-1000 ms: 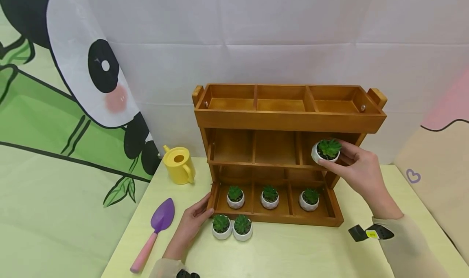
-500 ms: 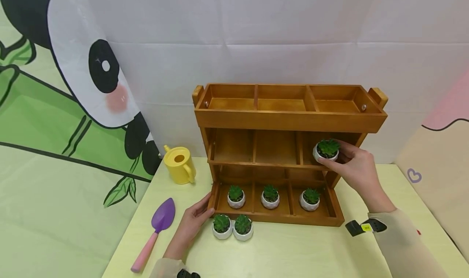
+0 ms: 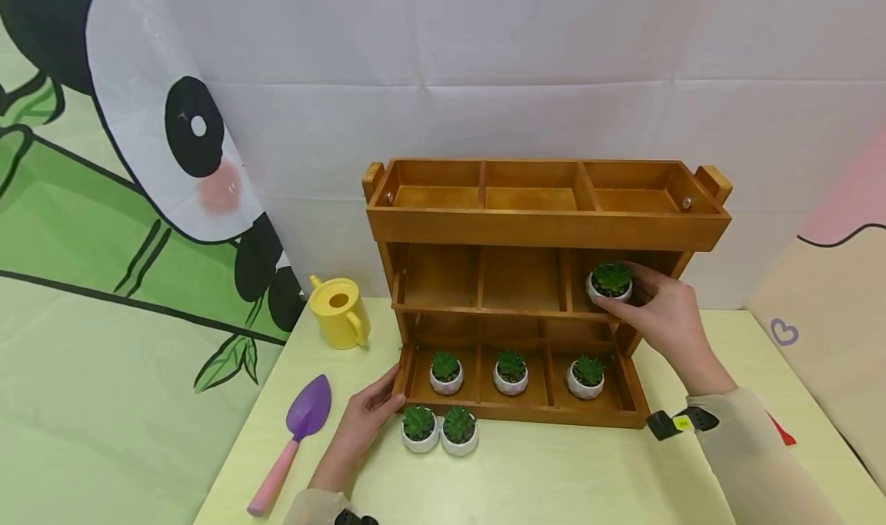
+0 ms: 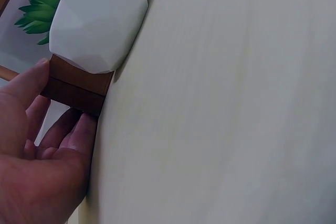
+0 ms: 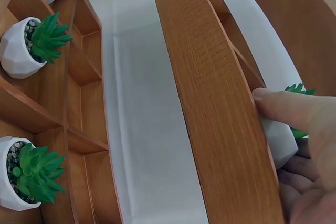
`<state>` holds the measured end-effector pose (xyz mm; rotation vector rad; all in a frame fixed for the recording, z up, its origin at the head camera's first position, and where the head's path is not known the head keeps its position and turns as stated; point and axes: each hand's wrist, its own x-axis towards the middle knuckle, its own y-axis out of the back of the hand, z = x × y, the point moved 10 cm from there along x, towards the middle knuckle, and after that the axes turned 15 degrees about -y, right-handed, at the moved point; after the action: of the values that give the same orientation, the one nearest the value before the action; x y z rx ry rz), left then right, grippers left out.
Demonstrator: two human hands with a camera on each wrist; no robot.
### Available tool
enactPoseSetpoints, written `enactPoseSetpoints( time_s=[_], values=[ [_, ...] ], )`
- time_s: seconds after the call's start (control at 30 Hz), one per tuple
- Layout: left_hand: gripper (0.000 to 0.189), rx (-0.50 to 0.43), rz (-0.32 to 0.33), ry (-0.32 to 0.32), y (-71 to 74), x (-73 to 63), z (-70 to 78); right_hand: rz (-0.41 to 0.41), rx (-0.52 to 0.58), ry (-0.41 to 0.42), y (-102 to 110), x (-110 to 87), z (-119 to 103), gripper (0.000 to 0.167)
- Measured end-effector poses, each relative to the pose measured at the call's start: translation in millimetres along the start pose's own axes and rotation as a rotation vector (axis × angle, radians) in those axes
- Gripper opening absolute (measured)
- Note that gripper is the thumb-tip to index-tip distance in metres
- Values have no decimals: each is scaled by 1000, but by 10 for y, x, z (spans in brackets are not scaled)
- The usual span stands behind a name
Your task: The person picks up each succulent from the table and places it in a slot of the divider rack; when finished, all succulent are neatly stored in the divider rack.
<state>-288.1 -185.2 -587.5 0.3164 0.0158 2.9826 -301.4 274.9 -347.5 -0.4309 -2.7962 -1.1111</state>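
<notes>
A three-tier wooden shelf with divided trays stands on the table. My right hand holds a potted succulent in a white faceted pot at the right section of the middle tier. In the right wrist view the thumb lies along the white pot, just behind the tier's front board. At the lower left corner of the shelf, my left hand grips the bottom tray's end, thumb and fingers on either side of the wood. Three potted succulents sit in the bottom tray, one per section.
Two more potted succulents stand side by side on the table before the tray, close to my left hand. A yellow watering can and a purple trowel with a pink handle are at the left. A pale cloth hangs behind.
My right hand has moved slightly left and inward with the potted succulent, deeper over the middle tier. The left hand keeps its place on the shelf corner.
</notes>
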Motion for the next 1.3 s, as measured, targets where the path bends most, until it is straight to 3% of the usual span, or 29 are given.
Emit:
enactPoseSetpoints(
  time_s=[0.57, 0.97, 1.3],
  values=[
    [57, -1, 0, -9, -7, 6, 13, 13, -54, 41, -2, -8, -81, 65],
    [57, 0, -5, -20, 1, 9, -7, -23, -146, 17, 36, 6, -114, 62],
    [57, 2, -17, -33, -9, 22, -3, -21, -151, -4, 44, -6, -83, 64]
  ],
)
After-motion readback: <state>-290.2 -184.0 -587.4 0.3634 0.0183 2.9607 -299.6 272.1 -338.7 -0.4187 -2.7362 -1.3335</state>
